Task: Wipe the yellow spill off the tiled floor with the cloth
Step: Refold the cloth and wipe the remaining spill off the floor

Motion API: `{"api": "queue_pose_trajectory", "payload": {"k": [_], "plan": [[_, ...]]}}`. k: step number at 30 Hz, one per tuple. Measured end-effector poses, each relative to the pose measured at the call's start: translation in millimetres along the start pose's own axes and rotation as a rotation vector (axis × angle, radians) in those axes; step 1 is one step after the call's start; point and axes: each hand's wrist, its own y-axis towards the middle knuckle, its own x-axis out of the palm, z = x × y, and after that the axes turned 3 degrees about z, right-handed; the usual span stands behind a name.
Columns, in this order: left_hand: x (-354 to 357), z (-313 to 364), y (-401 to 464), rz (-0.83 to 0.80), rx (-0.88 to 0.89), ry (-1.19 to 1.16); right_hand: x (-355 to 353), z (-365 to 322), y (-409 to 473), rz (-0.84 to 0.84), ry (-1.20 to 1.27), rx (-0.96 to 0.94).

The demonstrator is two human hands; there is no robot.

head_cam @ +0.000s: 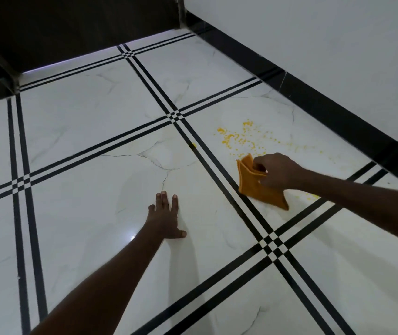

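Head camera, looking down at a white marble-patterned tiled floor [84, 146] crossed by double black lines. The right hand [277, 172] reaches in from the right, its grip clenched on the upper edge of a folded orange cloth [258, 189]. The cloth's lower part lies on the floor, just below and left of that grip, touching a black tile line. The yellow spill [239, 139], a scatter of small specks, sits on the tile just beyond the right grip, its nearest specks at the cloth's top edge. A few more yellow specks lie just beside the right wrist. The left hand [166, 218] is pressed flat on the floor, its grip released with fingers spread, well apart from the cloth, to its left. A black skirting [314, 93] runs beyond the spill along a white wall [314, 32].
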Motion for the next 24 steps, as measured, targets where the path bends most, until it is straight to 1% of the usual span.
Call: {"api": "queue_pose_trajectory", "payload": {"k": [1, 3, 6, 7, 9, 11, 12, 14, 15, 17, 18, 19, 20, 22, 24], "plan": [[-0.2, -0.4, -0.6, 0.006, 0.005, 0.0, -5.2, -3.0, -6.3, 0.032, -0.043, -0.047], [0.2, -1.6, -2.3, 0.009, 0.011, -0.002, -1.1, -9.2, -23.1, 0.036, -0.069, -0.077], [-4.4, -0.8, -4.2, 0.034, -0.029, -0.048, 30.2, -14.5, -38.6, 0.042, 0.023, -0.023], [-9.8, 0.8, -5.9, 0.078, -0.049, -0.086, 45.8, -13.8, -35.9, 0.076, 0.036, -0.011], [-19.6, 7.0, -6.1, 0.239, -0.063, -0.116, 84.7, -5.6, -26.6, 0.149, 0.028, -0.023], [-26.7, 16.1, -3.7, 0.372, -0.038, -0.106, 132.5, 4.5, -16.9, 0.119, -0.073, -0.004], [-28.7, 22.9, -1.0, 0.398, -0.019, -0.121, 155.2, 9.5, -14.4, 0.105, -0.104, 0.017], [-27.9, 37.5, 5.6, 0.376, 0.031, -0.127, 191.1, 13.7, -22.2, 0.186, -0.131, 0.056], [-29.0, 49.6, 11.2, 0.374, 0.078, -0.123, 201.0, 16.3, -34.9, 0.204, -0.101, 0.076], [-24.0, 76.1, 21.2, 0.397, 0.151, -0.146, 208.1, 21.6, -67.6, 0.229, -0.065, 0.099], [-18.3, 85.1, 22.4, 0.393, 0.161, -0.156, 212.9, 31.0, -81.2, 0.269, -0.065, 0.104], [-13.7, 93.6, 21.5, 0.386, 0.169, -0.151, 214.2, 47.4, -94.1, 0.288, -0.031, 0.135], [-5.5, 102.3, 22.7, 0.377, 0.169, -0.131, 217.2, 70.7, -105.8, 0.322, -0.011, 0.206], [7.0, 115.9, 21.7, 0.333, 0.138, -0.089, 213.1, 132.3, -122.7, 0.367, 0.023, 0.426], [7.4, 119.9, 21.8, 0.315, 0.115, -0.058, 191.5, 190.8, -114.2, 0.406, 0.057, 0.665]]}}
